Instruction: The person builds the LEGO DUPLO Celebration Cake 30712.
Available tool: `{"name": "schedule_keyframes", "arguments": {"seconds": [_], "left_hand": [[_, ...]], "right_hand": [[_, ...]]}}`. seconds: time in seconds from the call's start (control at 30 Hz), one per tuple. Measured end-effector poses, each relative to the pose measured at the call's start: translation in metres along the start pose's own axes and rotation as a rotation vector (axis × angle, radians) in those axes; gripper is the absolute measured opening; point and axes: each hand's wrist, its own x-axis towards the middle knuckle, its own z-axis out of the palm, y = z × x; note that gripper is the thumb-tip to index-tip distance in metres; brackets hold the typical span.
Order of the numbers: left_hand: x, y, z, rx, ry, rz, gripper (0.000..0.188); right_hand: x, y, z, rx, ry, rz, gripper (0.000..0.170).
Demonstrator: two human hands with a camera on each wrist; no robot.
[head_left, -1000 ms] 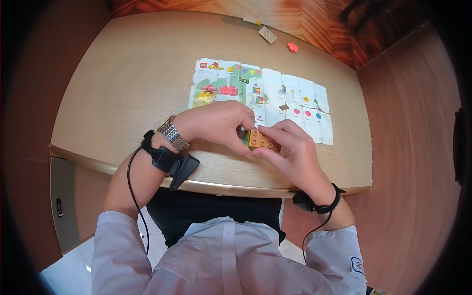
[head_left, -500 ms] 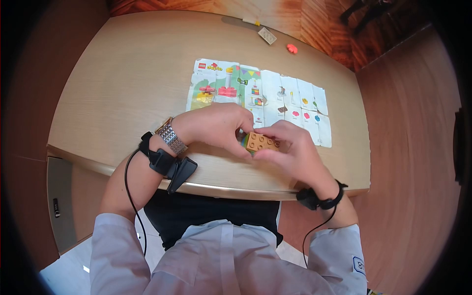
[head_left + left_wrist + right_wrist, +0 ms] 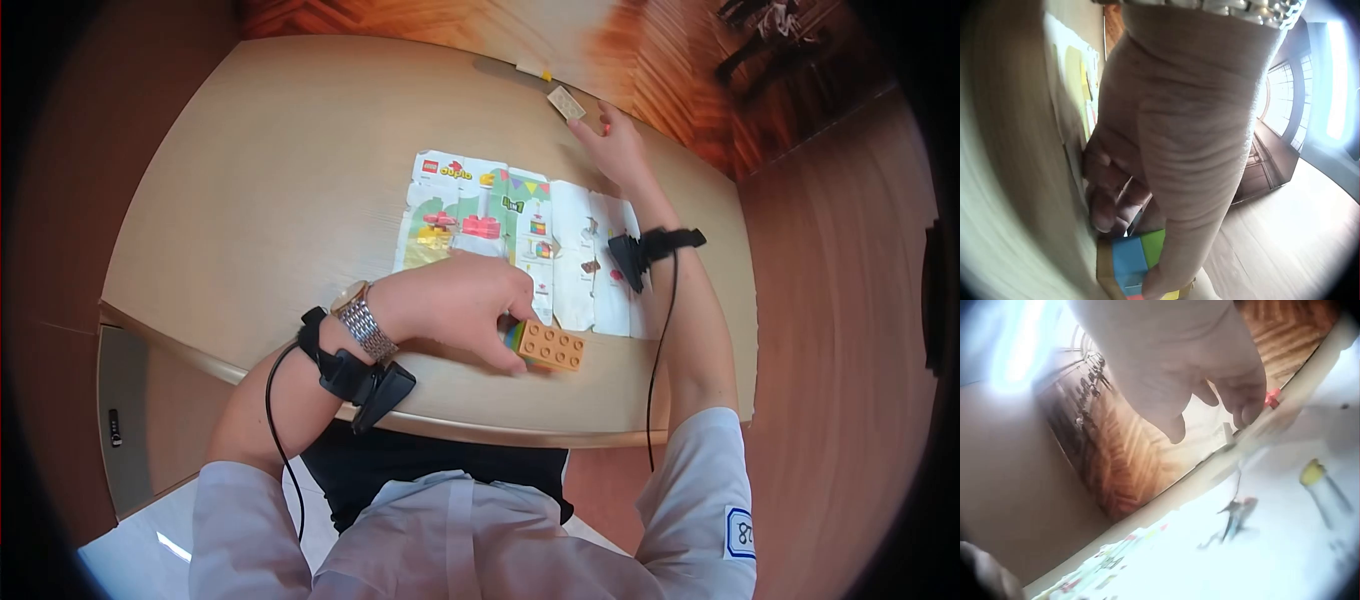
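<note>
Tabletop (image 3: 250, 180) before orange herringbone backdrop (image 3: 660, 75), left hand (image 3: 455, 300) with fingers around brick stack (image 3: 552, 347), right hand (image 3: 614, 153) wide-fingered

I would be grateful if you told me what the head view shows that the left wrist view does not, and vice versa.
Of the two, only the head view shows the right hand, its fingers near a pale brick and a partly hidden red piece. Only the left wrist view shows a bright light, at its upper right. Both show the left hand holding a colourful block, the watch, the printed sheet and the table.
</note>
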Motion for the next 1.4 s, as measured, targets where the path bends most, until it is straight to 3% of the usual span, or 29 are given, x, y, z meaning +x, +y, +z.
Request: {"name": "schedule_keyframes", "arguments": {"seconds": [0.03,0.13,0.27,0.33,0.47,0.53,0.67,0.73,0.87,0.93,0.97,1.03,1.07,1.1,1.17,1.23,1.3,1.4], "left_hand": [[0.001,-0.001,0.000,0.005,0.005,-0.005,0.045],[0.001,-0.001,0.000,-0.008,-0.004,0.014,0.045],[0.007,0.006,-0.001,0.011,-0.013,0.010,0.045],[0.007,0.007,-0.002,0.019,-0.036,-0.011,0.045],[0.006,0.007,-0.001,0.034,-0.030,-0.010,0.044],[0.006,0.009,-0.001,0.052,-0.028,-0.003,0.044],[0.005,0.012,-0.001,0.053,-0.032,-0.003,0.043],[0.006,0.012,-0.001,0.049,-0.041,-0.026,0.042],[0.006,0.004,0.005,0.022,-0.012,-0.017,0.041],[0.006,0.007,0.004,0.033,-0.021,-0.048,0.041],[0.007,0.007,0.003,0.029,-0.027,-0.049,0.041],[0.007,0.007,0.002,0.053,-0.023,-0.031,0.041],[0.008,0.007,0.001,0.049,-0.031,-0.017,0.055],[0.007,0.009,0.002,0.040,-0.038,-0.027,0.055],[0.007,0.010,0.003,0.013,-0.014,-0.061,0.056],[0.007,0.008,0.003,0.030,-0.004,-0.050,0.055],[0.007,0.010,0.003,-0.009,-0.030,-0.077,0.038],[0.008,0.008,0.005,0.023,-0.031,-0.079,0.036]], "right_hand": [[0.011,0.000,0.008,-0.094,0.036,-0.004,0.081],[0.035,0.000,0.027,-0.091,-0.039,0.074,0.073],[0.041,0.006,0.025,-0.063,0.014,0.038,0.064],[0.038,0.001,0.015,0.003,-0.144,0.066,0.051],[0.023,0.004,0.015,0.003,-0.064,-0.029,0.041],[-0.001,-0.009,-0.001,0.542,-0.067,0.254,0.032],[-0.076,-0.046,-0.060,0.814,-0.223,0.255,0.028],[-0.106,-0.050,-0.080,0.887,-0.431,0.355,0.030],[-0.168,-0.066,-0.111,1.170,-0.552,0.406,0.040],[-0.192,-0.088,-0.121,0.997,-0.493,0.215,0.041],[-0.198,-0.091,-0.124,1.000,-0.492,0.221,0.041],[-0.209,-0.096,-0.128,0.586,-0.460,-0.239,0.041],[-0.210,-0.103,-0.131,0.514,-0.454,-0.312,0.041],[-0.215,-0.106,-0.129,0.524,-0.461,-0.304,0.041],[-0.221,-0.110,-0.124,0.507,-0.460,-0.491,0.041],[-0.224,-0.111,-0.122,0.485,-0.478,-0.502,0.040],[-0.226,-0.111,-0.125,0.318,-0.444,-0.525,0.040],[-0.227,-0.107,-0.118,0.332,-0.373,-0.543,0.040]]}}
